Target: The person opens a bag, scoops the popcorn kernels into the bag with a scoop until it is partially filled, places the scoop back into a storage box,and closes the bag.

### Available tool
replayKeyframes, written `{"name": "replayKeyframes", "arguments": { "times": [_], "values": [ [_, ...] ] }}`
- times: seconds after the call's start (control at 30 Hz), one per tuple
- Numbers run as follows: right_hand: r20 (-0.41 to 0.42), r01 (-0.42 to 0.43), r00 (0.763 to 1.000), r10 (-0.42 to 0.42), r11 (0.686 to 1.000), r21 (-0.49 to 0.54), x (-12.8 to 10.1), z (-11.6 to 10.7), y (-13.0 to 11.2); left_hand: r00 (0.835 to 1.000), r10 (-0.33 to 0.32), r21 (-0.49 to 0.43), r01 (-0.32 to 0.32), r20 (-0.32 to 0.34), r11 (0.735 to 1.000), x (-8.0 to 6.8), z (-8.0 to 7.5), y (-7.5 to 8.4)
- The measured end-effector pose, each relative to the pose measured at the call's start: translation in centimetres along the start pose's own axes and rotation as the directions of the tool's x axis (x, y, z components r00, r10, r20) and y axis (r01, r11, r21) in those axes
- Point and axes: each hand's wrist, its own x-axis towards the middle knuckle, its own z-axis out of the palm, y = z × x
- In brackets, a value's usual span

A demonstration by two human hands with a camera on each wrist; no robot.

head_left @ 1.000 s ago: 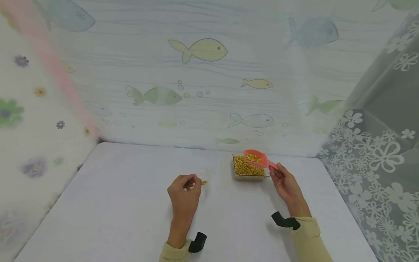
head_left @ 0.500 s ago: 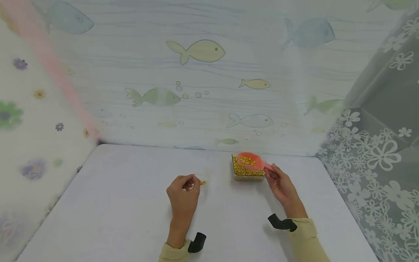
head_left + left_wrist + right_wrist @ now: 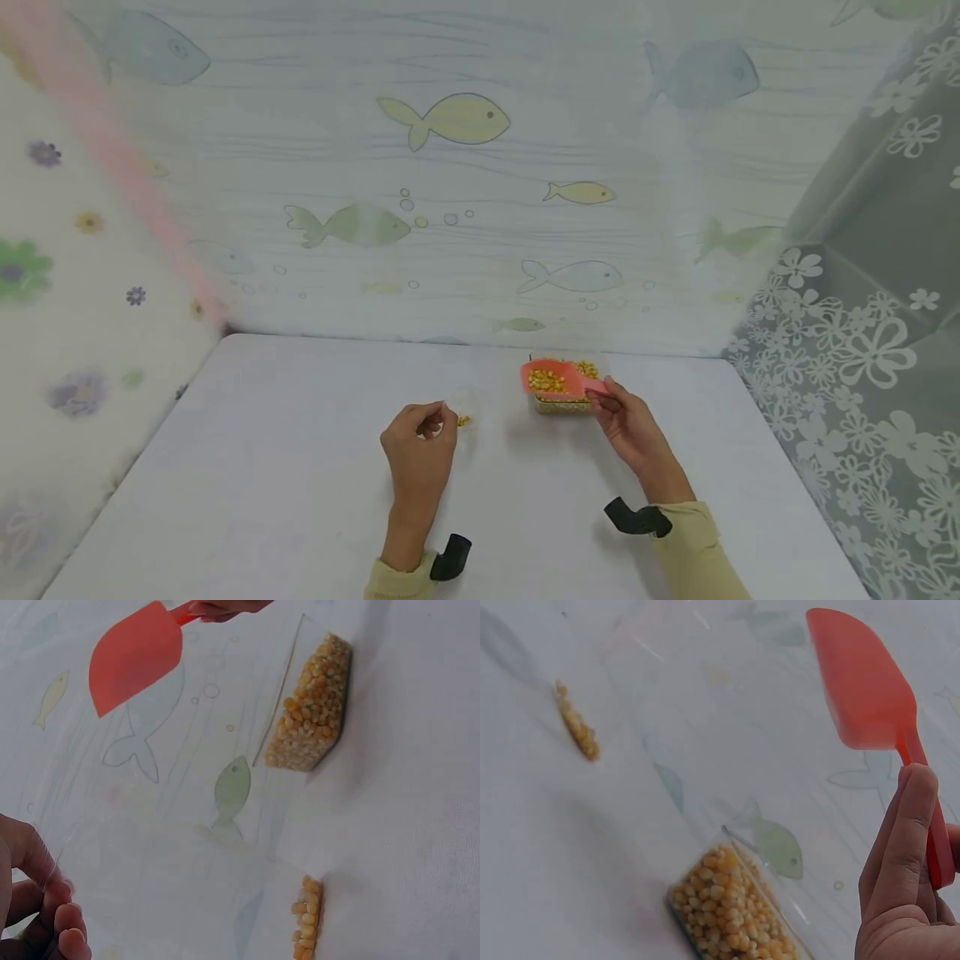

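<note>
- Holding the scoop [image 3: 553, 380] by its handle in our right hand [image 3: 628, 425], we keep its bowl pointing left over the corn box [image 3: 564, 403].
- Our left hand [image 3: 420, 437] pinches a clear container [image 3: 187, 862], left of the scoop.

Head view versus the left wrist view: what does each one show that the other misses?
Only the head view shows kernels lying in the scoop's bowl, both hands whole, the right hand holding the scoop's handle, and the white table.

Only the left wrist view shows, close up, the left hand's fingers pinching a thin clear edge, and the kernels packed against the clear container's wall.

Both show the orange scoop, the container of corn kernels, the small clump of kernels by the left hand, and the fish-print backdrop.
</note>
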Motion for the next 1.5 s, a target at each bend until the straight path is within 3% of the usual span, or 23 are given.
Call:
{"name": "replayKeyframes", "arguments": {
  "times": [0.3,0.67,1.13,1.5],
  "values": [
    [0.055,-0.008,0.998,0.013,0.995,-0.096,-0.5,2.0,0.5,1.0,0.002,0.012,-0.002,0.001,1.0,0.1,0.1,0.2],
    [0.132,-0.038,0.99,0.054,0.992,-0.119,-0.1,3.9,2.0,0.999,-0.03,0.021,0.03,0.021,0.999,0.3,0.1,0.6],
    [-0.009,-0.029,1.0,0.028,0.985,-0.173,0.6,5.5,3.6,1.0,-0.016,0.019,0.016,0.023,1.0,0.1,0.2,0.4],
    [0.018,0.002,1.0,0.003,0.963,-0.27,0.5,5.7,4.0,1.0,-0.017,0.017,0.016,0.016,1.0,0.1,0.0,0.4]
  ]
}}
